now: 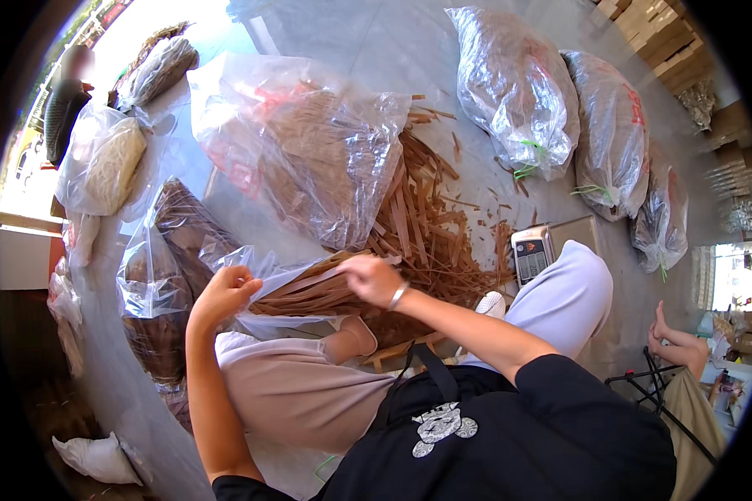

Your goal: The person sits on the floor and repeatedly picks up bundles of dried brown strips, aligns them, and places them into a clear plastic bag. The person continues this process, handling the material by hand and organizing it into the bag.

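A clear plastic bag (288, 320) lies before me with a bundle of long, flat brown strips (301, 294) in its mouth. My left hand (228, 294) is closed in a pinch at the bag's left edge. Over the strips, my right hand (371, 280) has its fingers curled at a brown strip; the fingertips are partly hidden. Just beyond it, a loose heap of brown strips (426, 238) spills from under a large clear bag (309, 159) full of the same material.
A scale (532, 255) sits by my right knee. Full tied bags (518, 92) stand at the far right. More filled bags (154, 292) stand at left. Another person's legs (677, 344) and a folding stool (660, 392) are at right. A person (68, 104) is at far left.
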`<state>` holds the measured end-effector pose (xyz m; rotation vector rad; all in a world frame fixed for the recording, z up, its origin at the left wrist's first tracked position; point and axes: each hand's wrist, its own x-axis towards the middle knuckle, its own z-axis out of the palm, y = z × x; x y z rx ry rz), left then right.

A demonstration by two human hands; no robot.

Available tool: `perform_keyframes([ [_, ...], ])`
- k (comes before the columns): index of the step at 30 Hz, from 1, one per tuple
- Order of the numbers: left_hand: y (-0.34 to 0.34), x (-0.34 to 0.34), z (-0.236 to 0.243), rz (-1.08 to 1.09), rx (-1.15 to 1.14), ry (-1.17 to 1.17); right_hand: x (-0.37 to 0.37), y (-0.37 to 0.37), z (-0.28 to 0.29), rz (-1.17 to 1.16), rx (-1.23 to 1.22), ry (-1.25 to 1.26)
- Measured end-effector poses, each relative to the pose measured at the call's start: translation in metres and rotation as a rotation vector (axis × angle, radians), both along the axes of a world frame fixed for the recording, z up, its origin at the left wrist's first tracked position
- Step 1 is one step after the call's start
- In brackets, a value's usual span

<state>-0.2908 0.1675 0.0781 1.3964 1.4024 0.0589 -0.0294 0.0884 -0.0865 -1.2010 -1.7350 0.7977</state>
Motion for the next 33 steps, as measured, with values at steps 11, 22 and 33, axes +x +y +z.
perform_keyframes([
  [11,0.019,0.022,0.008,-0.090,0.051,0.265,0.152,0.004,-0.125,-0.776,-0.333,-0.203],
  [22,0.039,0.075,0.004,-0.404,0.079,0.511,0.181,0.056,-0.154,-0.339,-0.550,-0.579],
  [33,0.043,0.107,0.000,-0.548,0.171,0.598,0.224,0.024,-0.151,-0.767,-0.505,-0.324],
])
